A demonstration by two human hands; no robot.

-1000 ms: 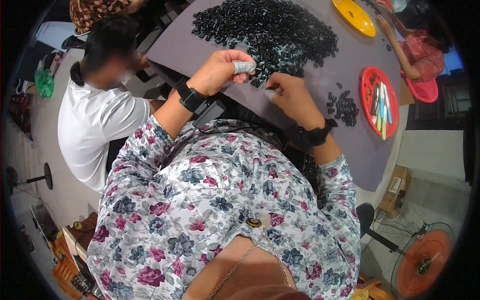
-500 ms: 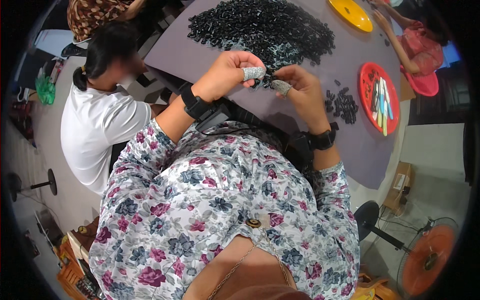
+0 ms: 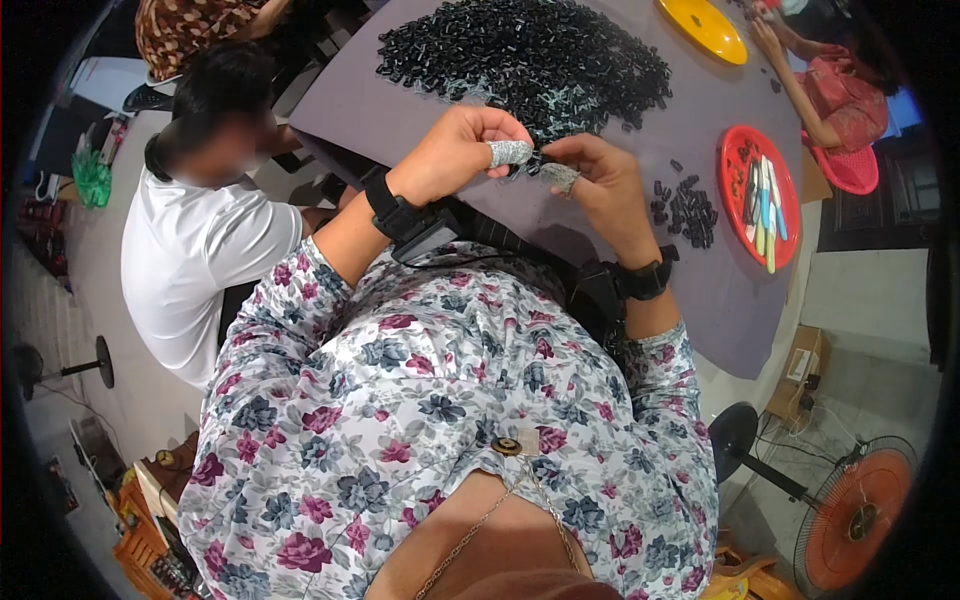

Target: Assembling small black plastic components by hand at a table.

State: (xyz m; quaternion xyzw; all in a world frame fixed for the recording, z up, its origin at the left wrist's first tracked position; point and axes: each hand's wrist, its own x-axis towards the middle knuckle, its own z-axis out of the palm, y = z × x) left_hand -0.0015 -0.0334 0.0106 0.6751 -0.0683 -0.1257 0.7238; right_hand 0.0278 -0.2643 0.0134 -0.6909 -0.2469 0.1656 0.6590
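Note:
My left hand [image 3: 462, 150] is closed in a pinch over the near edge of the table, and a grey wrap covers its thumb. Small dark bits show at its fingertips, apparently a small black part [image 3: 536, 158] like those in the pile. My right hand [image 3: 603, 185], with a similar wrapped thumb, closes its fingers right beside the left fingertips. What the right fingers pinch is too small to make out. Just beyond both hands spreads a large pile of small black parts [image 3: 530, 60], with pale greenish strands among them.
Right of my right hand lies a smaller heap of black parts [image 3: 690, 212]. A red tray [image 3: 729, 150] holds several knife-like tools [image 3: 766, 205]. A yellow plate [image 3: 705, 28] stands farther back on the grey tabletop [image 3: 735, 310]. People sit at left [image 3: 205, 250] and far right [image 3: 845, 95].
My hands stay together, with only slight finger shifts; the right fingers tilt a little closer to the left ones. The person at left has lowered and turned their head.

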